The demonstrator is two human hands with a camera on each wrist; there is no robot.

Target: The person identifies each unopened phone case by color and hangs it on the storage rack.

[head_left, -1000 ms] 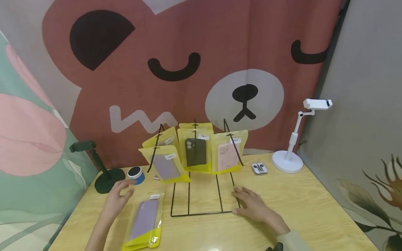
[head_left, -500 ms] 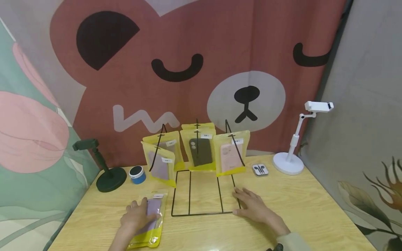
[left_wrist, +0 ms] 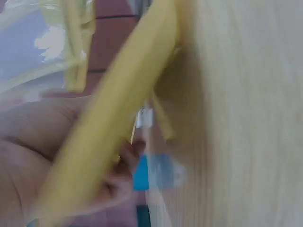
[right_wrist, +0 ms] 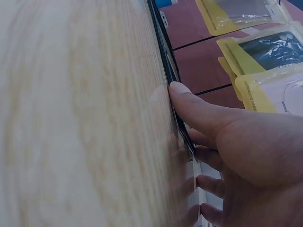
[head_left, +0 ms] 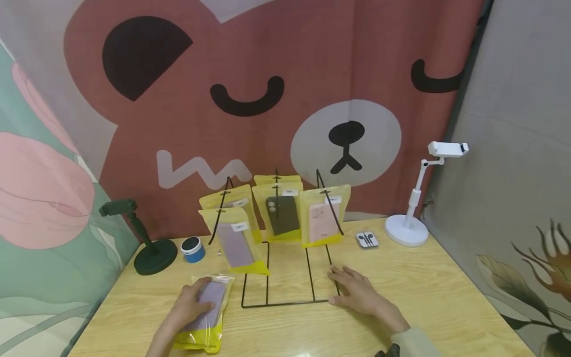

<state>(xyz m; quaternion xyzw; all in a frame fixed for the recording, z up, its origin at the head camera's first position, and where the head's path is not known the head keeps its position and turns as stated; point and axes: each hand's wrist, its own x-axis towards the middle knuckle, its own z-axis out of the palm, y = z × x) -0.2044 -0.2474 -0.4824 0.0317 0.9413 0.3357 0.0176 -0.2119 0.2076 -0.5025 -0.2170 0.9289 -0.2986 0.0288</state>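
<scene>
My left hand (head_left: pixel 189 306) holds a phone case in a clear and yellow bag (head_left: pixel 209 317), low at the left front in the head view. The thumb lies on its right side and the fingers on the far side; the bag's yellow edge (left_wrist: pixel 111 109) crosses the left wrist view, blurred. On the right, my right hand (head_left: pixel 357 292) rests with loosely spread fingers at the front right corner of a black wire display rack (head_left: pixel 290 303). Its thumb touches the base wire in the right wrist view. Bagged cases hang from the rack: purple (head_left: pixel 236 245), black (head_left: pixel 283 215) and pink (head_left: pixel 324 222).
Left of the rack stand a blue and white round canister (head_left: pixel 193 250) and a dark green phone stand (head_left: pixel 155 257). Boxed earphones (head_left: pixel 367 240) and a white stand (head_left: pixel 406 230) are on the right. A bear-patterned curtain (head_left: pixel 187 124) hangs behind the wooden table (head_left: pixel 415 292).
My left hand has come down from beside the canister onto the bagged purple case and grips it. The front hanging purple case has swung on its hook. My right hand has stayed put.
</scene>
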